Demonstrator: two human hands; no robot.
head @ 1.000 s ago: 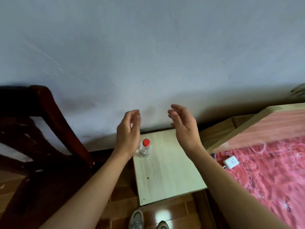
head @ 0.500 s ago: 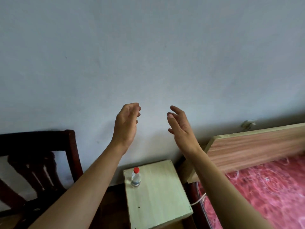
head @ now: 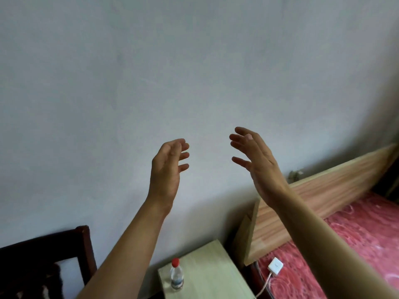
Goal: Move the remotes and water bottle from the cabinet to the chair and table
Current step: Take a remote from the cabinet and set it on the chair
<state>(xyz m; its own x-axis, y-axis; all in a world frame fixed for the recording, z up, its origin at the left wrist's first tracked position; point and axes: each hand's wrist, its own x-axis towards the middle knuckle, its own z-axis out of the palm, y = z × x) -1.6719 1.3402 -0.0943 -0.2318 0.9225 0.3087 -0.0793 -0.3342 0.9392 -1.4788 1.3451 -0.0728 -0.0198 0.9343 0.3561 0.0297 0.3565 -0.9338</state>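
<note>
Head camera, tilted up so that bare wall fills most of the frame: both hands are raised at mid-frame against that wall, the left hand (head: 166,169) and the right hand (head: 258,167) facing each other with fingers loosely spread and slightly bent, holding nothing. The water bottle (head: 177,274), clear with a red cap, stands upright at the bottom centre on a small pale table (head: 211,272), close to that table's left edge and well below both hands. The dark chair (head: 86,251) shows only as a frame corner at the lower left. No remote and no cabinet is in view, so I cannot tell where the remotes lie or whether that part of the job is finished. The main risk, as I judge it, comes from looking away from the work: with the gaze this high, a hand dropped without looking could clip the bottle. The left forearm runs just to the left of it in the picture, and a tall, narrow bottle so near an edge would tip or roll off at a light knock. On the right, a white charger (head: 275,265) and its cable (head: 264,285) lie on the red bedspread (head: 356,244) beside the table, and a careless sweep of the right arm could snag them.
</note>
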